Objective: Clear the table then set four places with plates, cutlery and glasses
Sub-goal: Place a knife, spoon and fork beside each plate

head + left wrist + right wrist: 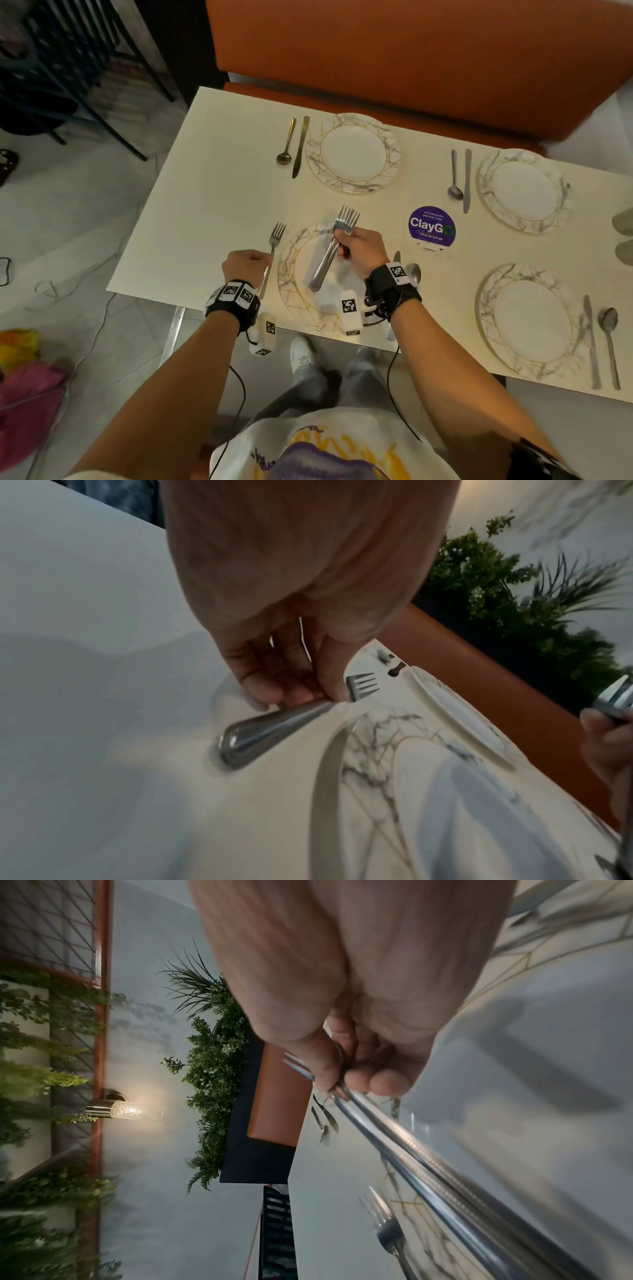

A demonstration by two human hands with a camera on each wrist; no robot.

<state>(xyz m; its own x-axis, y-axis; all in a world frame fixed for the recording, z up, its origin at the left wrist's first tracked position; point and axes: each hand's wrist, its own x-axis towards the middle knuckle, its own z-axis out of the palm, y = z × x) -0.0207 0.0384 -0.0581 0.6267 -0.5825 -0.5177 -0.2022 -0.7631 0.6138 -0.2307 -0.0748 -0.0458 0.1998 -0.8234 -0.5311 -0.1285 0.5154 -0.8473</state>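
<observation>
Several marbled plates sit on the cream table [205, 192]. My left hand [246, 265] pinches the handle of a single fork [275, 236] just left of the near-left plate [291, 274]; the fork's handle end [246, 739] lies at the tabletop. My right hand [359, 248] grips a bundle of forks [334, 246] above that same plate, tines pointing away from me. In the right wrist view the fork handles [428, 1150] run out of my fist. A knife and spoon lie beside each of the far-left plate [352, 152], far-right plate [524, 190] and near-right plate [531, 322].
A purple ClayGo sticker [432, 224] marks the table's middle. An orange bench [411, 61] runs along the far side. A knife [396, 257] and spoon [413, 272] lie partly hidden under my right wrist. Bags [27, 383] sit on the floor at left.
</observation>
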